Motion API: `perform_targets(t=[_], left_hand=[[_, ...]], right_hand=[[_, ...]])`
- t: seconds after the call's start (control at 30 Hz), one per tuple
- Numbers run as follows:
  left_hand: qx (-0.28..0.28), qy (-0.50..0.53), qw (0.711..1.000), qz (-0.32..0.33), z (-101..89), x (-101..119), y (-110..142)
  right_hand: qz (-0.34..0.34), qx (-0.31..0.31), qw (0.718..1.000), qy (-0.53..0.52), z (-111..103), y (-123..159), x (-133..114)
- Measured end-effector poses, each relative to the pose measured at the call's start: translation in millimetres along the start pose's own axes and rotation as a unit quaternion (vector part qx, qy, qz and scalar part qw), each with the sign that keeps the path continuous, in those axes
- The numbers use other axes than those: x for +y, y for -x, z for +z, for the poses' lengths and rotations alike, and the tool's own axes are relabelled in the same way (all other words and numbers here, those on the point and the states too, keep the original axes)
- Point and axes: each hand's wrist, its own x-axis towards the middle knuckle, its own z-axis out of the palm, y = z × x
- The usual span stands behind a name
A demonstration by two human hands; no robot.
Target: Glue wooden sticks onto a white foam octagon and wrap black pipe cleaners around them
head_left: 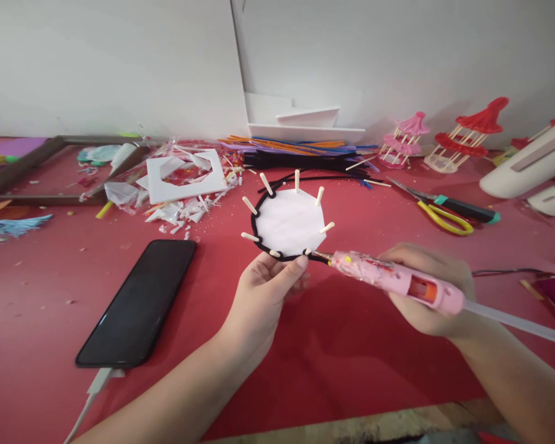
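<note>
Left hand [263,290] grasps the white disc [290,223] at its near edge; right hand [432,287], right of disc, grips glue gun [393,277], fingers partly hidden.

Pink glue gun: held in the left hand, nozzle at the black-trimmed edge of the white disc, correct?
Wrong hand: the head view shows the pink glue gun in the right hand. Its nozzle is at the white disc's black-trimmed edge, as stated.

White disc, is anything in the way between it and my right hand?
Just the glue gun in your right hand, its nozzle at the white disc's near edge. Your left thumb and the black cord are right beside the tip.
</note>
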Motion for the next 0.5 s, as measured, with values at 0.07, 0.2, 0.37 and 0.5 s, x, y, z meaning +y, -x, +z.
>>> perform_targets(t=[0.07, 0.2, 0.37, 0.5], left_hand=[[0.0, -0.006, 1.0, 0.005, -0.4, -0.1, 0.8], [-0.004, -0.012, 1.0, 0.007, -1.1, 0.1, 1.9], [-0.001, -0.014, 1.0, 0.006, -0.7, 0.5, 1.5], [0.002, -0.021, 1.0, 0.003, -0.1, 1.3, 1.8]], right_hand=[[-0.005, -0.001, 1.0, 0.01, -0.3, -0.5, -0.2], [-0.01, -0.005, 1.0, 0.015, -0.9, -1.6, -1.3], [-0.005, -0.013, 0.999, 0.029, -2.0, -4.4, -4.4], [0.0, -0.011, 0.999, 0.03, -2.8, -5.8, -6.1]])
